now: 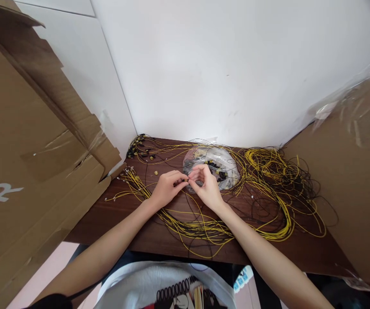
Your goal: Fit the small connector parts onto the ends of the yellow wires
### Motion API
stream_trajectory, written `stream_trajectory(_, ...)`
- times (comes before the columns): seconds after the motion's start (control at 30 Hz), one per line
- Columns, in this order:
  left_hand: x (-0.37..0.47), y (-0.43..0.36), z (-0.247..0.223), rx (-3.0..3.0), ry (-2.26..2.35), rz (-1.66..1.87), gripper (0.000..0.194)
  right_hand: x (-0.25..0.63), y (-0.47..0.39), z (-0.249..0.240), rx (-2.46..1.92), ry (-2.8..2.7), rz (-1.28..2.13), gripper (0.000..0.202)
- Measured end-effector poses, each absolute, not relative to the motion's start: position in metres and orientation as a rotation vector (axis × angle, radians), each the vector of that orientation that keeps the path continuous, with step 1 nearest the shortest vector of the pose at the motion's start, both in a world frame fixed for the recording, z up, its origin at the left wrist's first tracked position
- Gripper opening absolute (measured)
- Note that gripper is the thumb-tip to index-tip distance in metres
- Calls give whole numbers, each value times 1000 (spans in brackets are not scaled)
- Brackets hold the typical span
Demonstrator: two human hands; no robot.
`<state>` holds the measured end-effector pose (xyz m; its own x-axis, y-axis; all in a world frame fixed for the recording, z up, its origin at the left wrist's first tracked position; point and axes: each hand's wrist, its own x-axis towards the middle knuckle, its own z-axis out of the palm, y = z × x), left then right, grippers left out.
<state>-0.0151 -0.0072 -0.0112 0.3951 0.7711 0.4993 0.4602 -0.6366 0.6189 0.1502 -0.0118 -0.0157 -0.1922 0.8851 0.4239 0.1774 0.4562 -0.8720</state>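
Observation:
My left hand [166, 188] and my right hand [208, 191] meet fingertip to fingertip above the middle of the brown table [114, 219]. Each pinches thumb against forefinger on a small dark piece [186, 180], too tiny to name surely; it looks like the end of a thin wire. Right behind my right hand lies a clear plastic bag [233, 165] with small black and yellow connectors in it. A long bundle of yellow and black wires [201, 229] curves across the table beneath my wrists, its loose ends fanned out left of my left hand.
Wires with black and yellow connectors [136, 148] lie at the back left. A tangled heap of yellow and black wires [268, 165] sits at the right. Cardboard walls [27, 163] stand on both sides, and a white wall [198, 77] closes the back.

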Motion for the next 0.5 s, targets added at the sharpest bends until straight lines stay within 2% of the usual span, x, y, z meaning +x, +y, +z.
stream_trajectory(0.3,-16,-7,-13,2287,1030,1121,20,151,-12,-15,-898,-1613,888,32)
stream_trajectory(0.5,-16,-7,-12,2266,1037,1134,17,150,-10,-17,-884,-1517,1005,35)
